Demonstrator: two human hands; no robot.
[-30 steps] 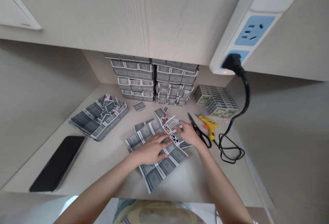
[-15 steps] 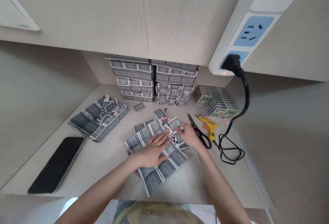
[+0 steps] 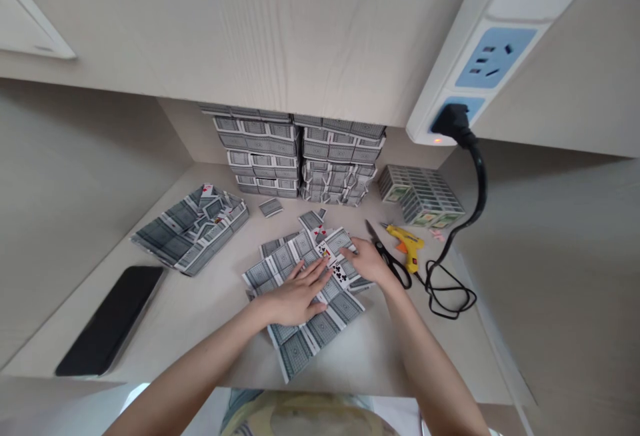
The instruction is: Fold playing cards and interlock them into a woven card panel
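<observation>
A sheet of joined playing cards (image 3: 300,351) lies at an angle on the desk, mostly with grey patterned backs up. My left hand (image 3: 295,297) rests flat on its middle, fingers spread. At the sheet's upper right, my right hand (image 3: 370,261) has its thumb on a playing card (image 3: 345,241) and its other fingers curled at the card's edge. Between the hands, a face-up club card (image 3: 340,272) shows. More card pieces stick out from under the sheet, partly hidden. Black-handled scissors (image 3: 393,263) lie right of my right hand.
A yellow glue gun (image 3: 407,244) and black cable (image 3: 453,316) lie at right, near packed card decks (image 3: 425,196). Stacked card blocks (image 3: 265,149) stand behind. At left are a card-built tray (image 3: 170,229) and black phone (image 3: 113,319). A power strip (image 3: 473,83) hangs above right.
Almost nothing differs. Both hands keep their places on the card sheet, and the view has shifted very slightly.
</observation>
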